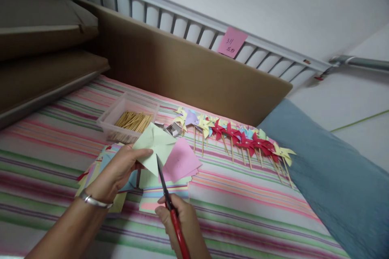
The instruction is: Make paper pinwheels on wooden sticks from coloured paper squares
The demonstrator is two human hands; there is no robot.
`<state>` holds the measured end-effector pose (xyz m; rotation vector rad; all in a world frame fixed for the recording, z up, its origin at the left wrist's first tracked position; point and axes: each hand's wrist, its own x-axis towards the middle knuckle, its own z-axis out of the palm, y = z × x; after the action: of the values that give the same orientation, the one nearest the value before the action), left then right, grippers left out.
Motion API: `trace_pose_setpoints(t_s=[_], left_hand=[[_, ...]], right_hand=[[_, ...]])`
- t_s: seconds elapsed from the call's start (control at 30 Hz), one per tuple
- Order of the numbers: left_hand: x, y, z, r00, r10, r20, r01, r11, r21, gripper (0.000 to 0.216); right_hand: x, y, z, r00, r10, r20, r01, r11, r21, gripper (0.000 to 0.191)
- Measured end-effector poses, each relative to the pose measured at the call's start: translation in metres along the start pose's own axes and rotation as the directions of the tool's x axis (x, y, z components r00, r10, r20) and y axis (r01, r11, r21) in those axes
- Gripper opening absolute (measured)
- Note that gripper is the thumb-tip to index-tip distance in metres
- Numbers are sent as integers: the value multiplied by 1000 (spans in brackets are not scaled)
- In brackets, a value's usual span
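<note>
Pinched between the thumb and fingers of my left hand (pixel 124 166) is a pale green paper square (pixel 156 141) with cuts running in from its corners. My right hand (pixel 182 222) grips red-handled scissors (pixel 176 226), whose dark blade tips meet the lower edge of the green paper. Whether the blades are fully closed is hard to see. Pink paper squares (pixel 182 160) lie just right of the green sheet, on top of a stack of striped-edged coloured paper (pixel 164 196). Under my left wrist sit more coloured paper pieces (pixel 117 206), partly covered by the arm.
A clear plastic box (pixel 106 119) of wooden sticks (pixel 135 121) stands behind the papers, beside a small open box (pixel 174 128). Finished paper pinwheels (pixel 232 133) lie in a row to the right on the striped cloth (pixel 243 210). A brown board (pixel 182 68) rises behind; stacked cardboard (pixel 45 60) is at left.
</note>
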<state>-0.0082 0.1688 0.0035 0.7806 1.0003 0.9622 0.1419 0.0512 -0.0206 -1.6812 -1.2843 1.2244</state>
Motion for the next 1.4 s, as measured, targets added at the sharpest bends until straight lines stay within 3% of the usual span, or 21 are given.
trace_pose_setpoints(t_s=[0.17, 0.27, 0.37, 0.43, 0.53, 0.63, 0.7, 0.8, 0.97, 1.07, 1.17, 1.33, 1.4], left_hand=[[6, 0, -11, 996, 52, -68, -53, 998, -15, 27], [7, 2, -15, 996, 67, -57, -68, 998, -18, 31], [3, 3, -9, 1000, -22, 9, 21, 996, 82, 25], [-2, -1, 0, 993, -96, 70, 81, 979, 187, 20], [-6, -14, 13, 963, -195, 187, 124, 934, 334, 15], [-6, -29, 22, 918, -261, 300, 118, 899, 421, 11], [-6, -35, 25, 901, -275, 336, 130, 908, 398, 11], [-7, -38, 30, 903, -251, 348, 191, 961, 197, 19], [-18, -49, 50, 926, -197, 321, 264, 947, -181, 18], [-28, -60, 63, 932, -252, 260, 309, 929, -204, 20], [-28, -63, 65, 959, -215, 185, 247, 954, -172, 26], [-3, -44, 37, 1000, 5, 30, -4, 1000, -31, 34], [5, -30, 21, 1000, 18, 0, -18, 998, 58, 35]], right_hand=[[-2, 4, -11, 998, -68, 10, 68, 984, -162, 19], [0, 13, -24, 987, -114, -112, 100, 987, -128, 23], [5, 20, -40, 948, -165, -274, 172, 985, 2, 33], [9, 21, -49, 925, -212, -315, 251, 964, 90, 42], [15, 23, -55, 925, -250, -285, 309, 933, 185, 46], [20, 25, -55, 943, -236, -234, 291, 926, 239, 37], [21, 25, -53, 953, -202, -226, 259, 930, 262, 32], [21, 24, -51, 951, -158, -266, 252, 895, 367, 28], [19, 19, -44, 903, -144, -405, 357, 777, 519, 27], [18, 15, -36, 875, -142, -464, 380, 795, 473, 28], [21, 14, -29, 868, -124, -481, 348, 843, 411, 27], [24, 20, -27, 945, -82, -316, 185, 932, 312, 29], [21, 22, -29, 977, -67, -202, 112, 969, 222, 34]])
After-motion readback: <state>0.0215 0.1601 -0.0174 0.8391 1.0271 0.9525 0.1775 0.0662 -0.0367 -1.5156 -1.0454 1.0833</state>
